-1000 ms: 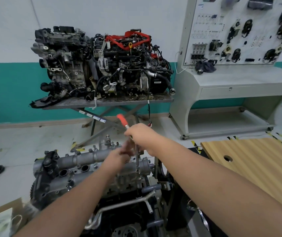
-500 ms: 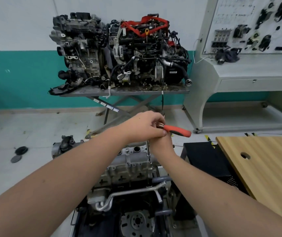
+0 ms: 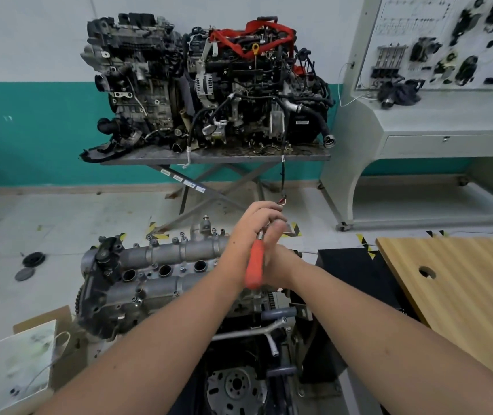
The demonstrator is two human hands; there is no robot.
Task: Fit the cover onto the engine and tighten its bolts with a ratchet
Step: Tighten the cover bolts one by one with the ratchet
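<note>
- Two bare arms reach out over the grey metal engine (image 3: 149,283) that sits low in front of the person.
- The silver metal cover (image 3: 161,256) lies on top of that engine. It has three round dark holes in a row.
- A few small bolts (image 3: 183,268) stand on the cover, but I cannot count them all.
- There is one ratchet with an orange handle (image 3: 254,265). The handle points down toward the person, and its metal end goes up between the two hands.
- The left hand (image 3: 254,226) is curled over the top metal end of the ratchet and grips it.
- The right hand (image 3: 278,259) is just beside the orange handle and touches it. I cannot tell if its fingers wrap round it.
- The hands are over the right end of the cover and hide that part.
- Two big dark engines (image 3: 209,85) stand side by side on one grey metal lift table (image 3: 215,158) by the wall. The right one has red parts on top.
- One light wooden board with one round hole (image 3: 460,292) is on the right.
- One white panel with many black parts (image 3: 448,43) stands on a pale grey stand at the back right.
- Two dark round discs (image 3: 30,265) lie on the floor at the left.
- One brown cardboard box (image 3: 30,363) is at the bottom left. A white flat sheet lies in it.
</note>
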